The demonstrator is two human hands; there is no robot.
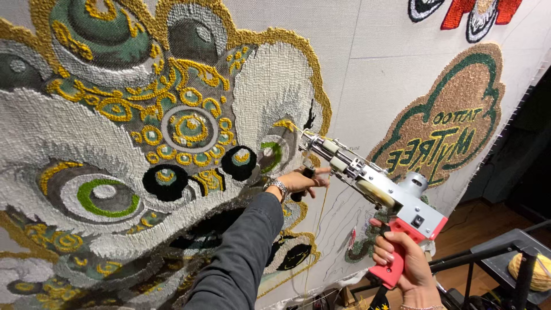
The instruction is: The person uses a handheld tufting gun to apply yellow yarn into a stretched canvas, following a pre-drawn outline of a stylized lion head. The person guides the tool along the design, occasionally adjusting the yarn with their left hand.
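Both hands' fingers curled tight around the tufting gun grips.

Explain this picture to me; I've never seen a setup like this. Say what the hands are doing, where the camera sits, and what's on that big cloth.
The camera is worn on the person's head, so you see their own two arms reaching forward. In front of them hangs a large pale cloth, stretched upright like a wall. On it is thick yarn work: a big lion-like face in white, grey, green, gold and black, a brown and green badge to the right, and part of a red piece at the top.

The right hand grips the red handle of a tufting gun, a hand-held machine that punches yarn into cloth. Its tip meets the cloth at the face's edge. The left hand, with a wristwatch, holds the gun's dark front grip. A yellow yarn ball sits on a black rack at lower right.
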